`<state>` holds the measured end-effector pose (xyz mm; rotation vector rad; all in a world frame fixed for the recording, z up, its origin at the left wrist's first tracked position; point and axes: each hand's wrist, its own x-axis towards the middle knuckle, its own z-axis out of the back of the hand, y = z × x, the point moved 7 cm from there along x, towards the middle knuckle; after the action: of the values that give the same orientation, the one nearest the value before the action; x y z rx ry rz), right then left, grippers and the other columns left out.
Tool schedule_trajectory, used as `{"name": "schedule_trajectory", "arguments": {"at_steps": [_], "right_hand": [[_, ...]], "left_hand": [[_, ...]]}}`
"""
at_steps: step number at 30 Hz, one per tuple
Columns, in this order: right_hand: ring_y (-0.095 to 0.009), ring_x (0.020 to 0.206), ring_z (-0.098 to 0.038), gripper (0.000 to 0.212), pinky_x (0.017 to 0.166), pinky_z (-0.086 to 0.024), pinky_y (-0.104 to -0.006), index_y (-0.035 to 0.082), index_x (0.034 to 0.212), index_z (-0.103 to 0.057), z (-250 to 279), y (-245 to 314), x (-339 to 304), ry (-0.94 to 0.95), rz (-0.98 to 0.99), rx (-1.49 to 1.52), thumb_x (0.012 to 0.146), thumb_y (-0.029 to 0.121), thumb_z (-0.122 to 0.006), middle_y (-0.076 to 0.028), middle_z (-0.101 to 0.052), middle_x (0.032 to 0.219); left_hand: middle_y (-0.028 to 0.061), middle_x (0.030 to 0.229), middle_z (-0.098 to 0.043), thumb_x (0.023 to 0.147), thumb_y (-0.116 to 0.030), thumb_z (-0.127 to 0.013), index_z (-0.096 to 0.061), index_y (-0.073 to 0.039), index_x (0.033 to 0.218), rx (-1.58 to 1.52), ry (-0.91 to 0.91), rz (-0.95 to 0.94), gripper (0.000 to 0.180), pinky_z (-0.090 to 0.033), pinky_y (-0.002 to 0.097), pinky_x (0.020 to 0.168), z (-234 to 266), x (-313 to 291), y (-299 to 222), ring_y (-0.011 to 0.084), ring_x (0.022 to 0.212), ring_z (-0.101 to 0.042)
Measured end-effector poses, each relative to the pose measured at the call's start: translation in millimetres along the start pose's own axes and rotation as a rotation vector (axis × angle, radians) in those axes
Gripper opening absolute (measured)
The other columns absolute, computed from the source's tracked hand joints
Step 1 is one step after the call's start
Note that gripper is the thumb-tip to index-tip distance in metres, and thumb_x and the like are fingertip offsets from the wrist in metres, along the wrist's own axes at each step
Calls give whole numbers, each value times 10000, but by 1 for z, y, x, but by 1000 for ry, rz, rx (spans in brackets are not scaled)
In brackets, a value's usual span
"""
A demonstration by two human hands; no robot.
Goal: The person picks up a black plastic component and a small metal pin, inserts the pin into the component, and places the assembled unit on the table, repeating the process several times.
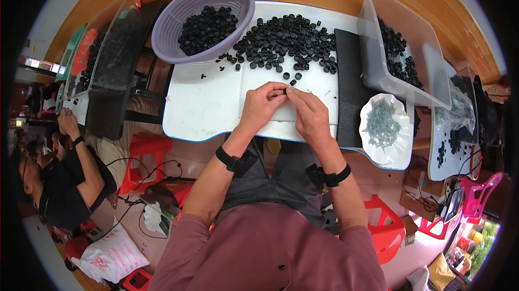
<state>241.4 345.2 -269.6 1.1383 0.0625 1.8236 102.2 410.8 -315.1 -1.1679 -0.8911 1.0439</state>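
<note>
Above the near part of the white table point(205, 96), my left hand point(259, 108) and my right hand point(311, 117) meet at the fingertips. Both are closed in a pinch on a small black round part point(285, 91), mostly covered by the fingers. Just beyond the fingertips lie a few loose black round parts point(293, 82). A wide pile of the same black parts point(292, 39) spreads over the far half of the table. To the right of my right hand, a white scalloped dish point(400, 145) holds many thin silvery pins or screws.
A purple plastic basket point(246, 4) of small black pieces stands at the far left. On the right are a black mat point(348, 101) and a clear plastic bin point(427, 37) with more black parts. At the left, another person point(65, 183) works at a separate table. Red stools point(386, 231) stand below.
</note>
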Motion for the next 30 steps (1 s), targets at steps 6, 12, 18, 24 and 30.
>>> {"name": "schedule_trajectory", "arguments": {"at_steps": [6,12,18,24,30], "right_hand": [[-268,1046,-701,512,919,-533,-393,-12,1243,-686,-2,10,4,47,82,-107,739,-78,-625,-134,-726,1159],[-265,1036,-701,515,934,-525,-397,-47,1311,-594,-1,9,2,48,80,-135,798,-85,-606,-136,-718,1137],[-290,950,-707,391,865,-530,-394,-17,1237,-638,3,3,2,-12,21,0,849,-62,-648,-139,-728,1068],[-292,856,-698,112,754,-514,-393,23,1002,-720,4,-16,2,-67,-139,59,890,19,-717,-113,-740,945],[-294,845,-693,87,749,-510,-391,20,965,-724,2,-20,3,-80,-152,44,879,25,-730,-113,-736,928]], "left_hand": [[127,1097,-771,944,-21,-732,-702,52,1221,-223,63,56,288,-593,279,921,2,3,6,146,1041,-724],[106,1048,-773,965,-67,-733,-699,45,1240,-207,73,99,299,-565,237,857,6,5,7,112,958,-709],[100,1075,-768,967,-43,-720,-710,34,1230,-152,59,121,274,-561,244,877,4,2,9,115,970,-710],[71,1079,-766,959,-50,-728,-722,9,1203,-36,53,38,251,-561,251,876,0,-2,2,116,983,-708],[65,1059,-764,955,-38,-727,-728,10,1170,46,37,-15,220,-561,252,863,-2,2,3,110,967,-710]]}}
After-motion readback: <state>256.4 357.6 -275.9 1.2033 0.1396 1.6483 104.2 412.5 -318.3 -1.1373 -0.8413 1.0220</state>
